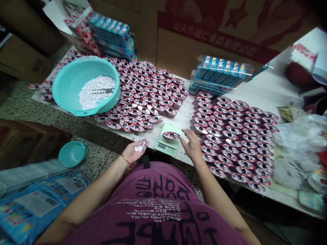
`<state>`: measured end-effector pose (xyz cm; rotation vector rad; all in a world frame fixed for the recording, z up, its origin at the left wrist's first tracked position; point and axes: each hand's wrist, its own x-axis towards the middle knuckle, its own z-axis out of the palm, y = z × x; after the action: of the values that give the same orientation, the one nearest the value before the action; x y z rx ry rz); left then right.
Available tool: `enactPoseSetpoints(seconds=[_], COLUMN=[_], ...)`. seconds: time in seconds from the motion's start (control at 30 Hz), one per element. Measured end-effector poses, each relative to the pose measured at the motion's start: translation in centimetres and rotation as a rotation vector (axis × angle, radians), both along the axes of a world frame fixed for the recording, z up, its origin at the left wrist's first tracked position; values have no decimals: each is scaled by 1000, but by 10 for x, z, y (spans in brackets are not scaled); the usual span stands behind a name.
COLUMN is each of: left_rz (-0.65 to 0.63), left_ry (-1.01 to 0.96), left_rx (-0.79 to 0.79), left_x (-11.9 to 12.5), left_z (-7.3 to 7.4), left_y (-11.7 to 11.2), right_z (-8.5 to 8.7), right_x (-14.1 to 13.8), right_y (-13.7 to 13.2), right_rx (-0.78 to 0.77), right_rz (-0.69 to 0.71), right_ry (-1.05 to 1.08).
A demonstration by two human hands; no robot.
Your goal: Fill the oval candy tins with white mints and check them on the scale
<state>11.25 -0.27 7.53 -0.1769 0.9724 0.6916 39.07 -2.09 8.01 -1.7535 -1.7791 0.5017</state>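
Note:
My left hand [135, 150], palm up and cupped, holds a small heap of white pellets [139, 147] in front of the table edge. A pale green digital scale [163, 149] sits near that edge, between my two hands. On its pan stands a small red-and-white pouch [170, 135] with a dark opening on top. My right hand [191, 144] is at the right side of the scale, fingers apart. Its thumb and fingertips are close to the pouch's right end; whether they touch it, I cannot tell.
A turquoise basin [63, 85] with more white pellets and a scoop stands at the left, among rows of similar pouches [143, 93]. Further rows [230, 136] fill the right side. Blue packs [219, 73] and a large carton [178, 51] stand behind; plastic bags [293, 136] lie far right.

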Motion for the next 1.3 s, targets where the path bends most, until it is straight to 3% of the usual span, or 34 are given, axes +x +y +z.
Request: enactPoseSetpoints(seconds=[0.2, 0.4, 0.6, 0.73, 0.83, 0.93, 1.03, 1.17, 1.23, 1.3], left_rz=[-39, -37, 17, 55, 42, 20, -61, -305, -452, -591], left_ry=[-53, -41, 5, 26, 33, 27, 62, 267, 457, 617], left_rx=[17, 16, 26, 33, 39, 37, 54, 131, 211, 302], left_x=[0, -5, -13, -17, -18, -19, -15, 11, 32, 53], left_z=[-5, -9, -4, -3, -3, -4, -13, -39, -52, -63], left_y=[-2, -2, 1, -2, -5, -7, -3, 14, 24, 33], right_z=[-12, -26, -29, -43, -49, -44, -24, 1, 0, -9], right_x=[-7, -14, 2, -20, -32, -7, 45, 87, 90, 86], right_y=[7, 19, 67, 105, 112, 82, 13, -83, -109, -117], right_rx=[-80, -296, -248, -273, -194, -16, 68, -170, -316, -395], right_rz=[81, 255, 74, 45, 36, -12, -149, -195, -165, -158], right_ry=[-78, -293, -312, -284, -196, -135, -184, -425, -559, -662])
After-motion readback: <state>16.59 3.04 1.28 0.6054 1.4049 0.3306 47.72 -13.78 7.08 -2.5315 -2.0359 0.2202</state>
